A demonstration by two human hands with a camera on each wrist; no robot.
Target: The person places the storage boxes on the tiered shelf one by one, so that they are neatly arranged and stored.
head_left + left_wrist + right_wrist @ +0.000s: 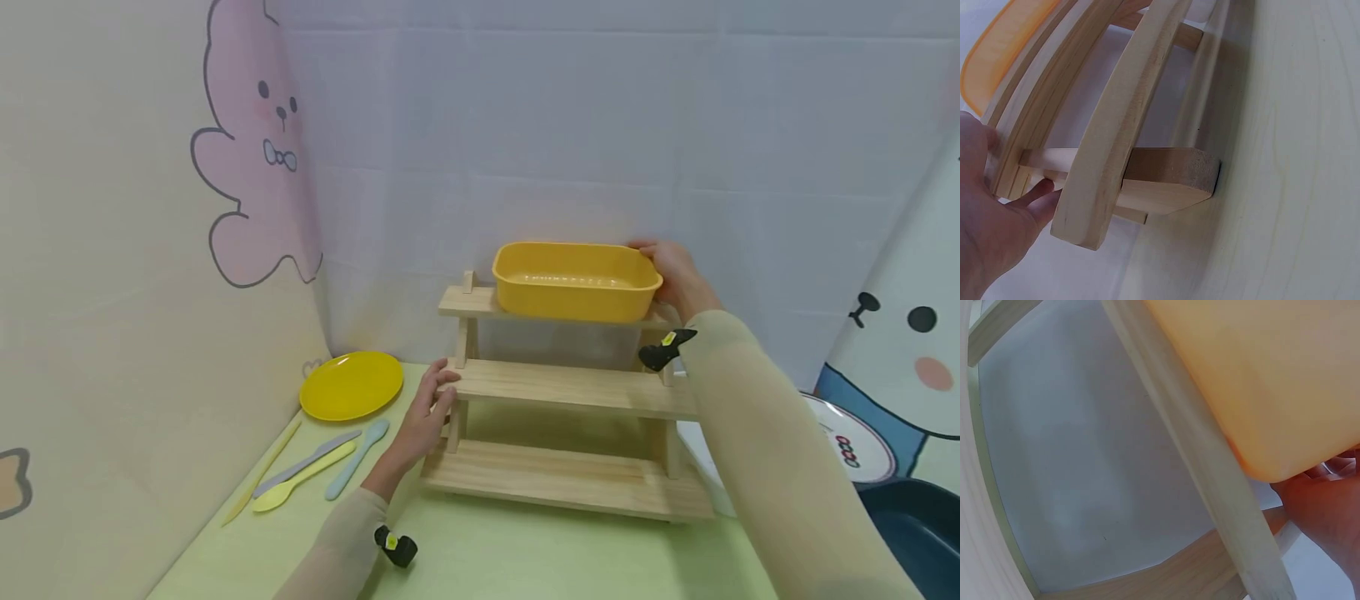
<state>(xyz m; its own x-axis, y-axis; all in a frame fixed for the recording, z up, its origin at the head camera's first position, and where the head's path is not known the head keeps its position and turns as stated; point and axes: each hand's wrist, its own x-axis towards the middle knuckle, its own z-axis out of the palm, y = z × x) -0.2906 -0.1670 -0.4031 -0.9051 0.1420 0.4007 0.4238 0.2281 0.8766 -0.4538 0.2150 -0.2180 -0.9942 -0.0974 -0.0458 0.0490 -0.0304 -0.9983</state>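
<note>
A yellow rectangular basin (pixel 577 304) sits on the top tier of a three-tier wooden shelf rack (pixel 570 379). My right hand (pixel 673 271) holds the basin by its right end. From the right wrist view, the basin's corner (pixel 1260 450) lies along the top board, with the hand beside it, partly cut off by the frame edge. My left hand (pixel 425 417) grips the left end of the middle board, fingers over the top and thumb toward the front. In the left wrist view the thumb and a fingertip show near the rack's side post (pixel 1047 159).
Left of the rack lie a yellow plate (pixel 351 386), a light blue spoon (pixel 358 458), a yellow spoon (pixel 303 477), a grey knife (pixel 306 463) and a thin yellow utensil (pixel 262 473). On the right are a white patterned plate (pixel 862 442) and a dark basin (pixel 918 521).
</note>
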